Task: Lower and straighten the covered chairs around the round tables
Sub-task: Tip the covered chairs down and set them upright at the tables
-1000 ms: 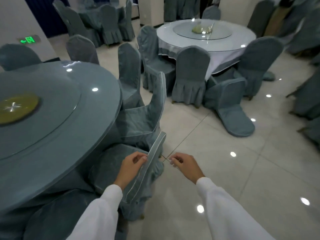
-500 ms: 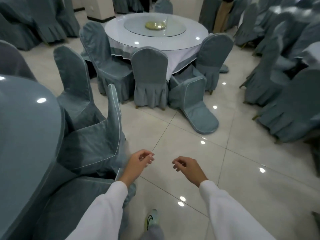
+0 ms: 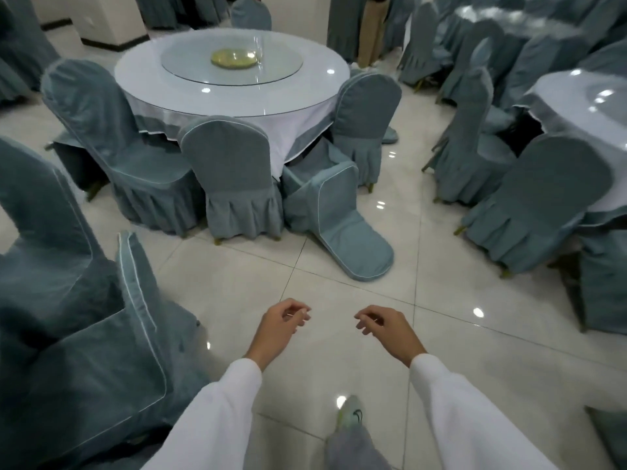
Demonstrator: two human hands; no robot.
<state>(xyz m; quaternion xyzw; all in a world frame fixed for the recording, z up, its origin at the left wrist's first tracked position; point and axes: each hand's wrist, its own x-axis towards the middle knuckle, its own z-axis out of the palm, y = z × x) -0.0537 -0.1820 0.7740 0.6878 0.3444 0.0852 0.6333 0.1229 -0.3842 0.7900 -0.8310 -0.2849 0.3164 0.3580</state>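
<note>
Ahead stands a round table [image 3: 305, 106] with a white cloth and a glass turntable. A blue-grey covered chair [image 3: 339, 218] leans tipped against its near right side, the back sloping down to the floor. Upright covered chairs stand beside it: one [image 3: 234, 184] at the front, one [image 3: 112, 130] on the left, one [image 3: 366, 120] on the right. At my lower left are tipped covered chairs [image 3: 101, 351] with white piping. My left hand [image 3: 283, 323] and my right hand [image 3: 383, 329] hang over the floor, fingers loosely curled, holding nothing.
More covered chairs [image 3: 536, 205] crowd a second round table [image 3: 576, 106] on the right. Glossy tiled floor [image 3: 339, 300] lies between the tables. My shoe [image 3: 351, 415] shows below. A pillar [image 3: 112, 18] stands at the back left.
My hands let go of the chair at the left table. I have turned and moved towards the white-clothed table, which is now nearer and centred.
</note>
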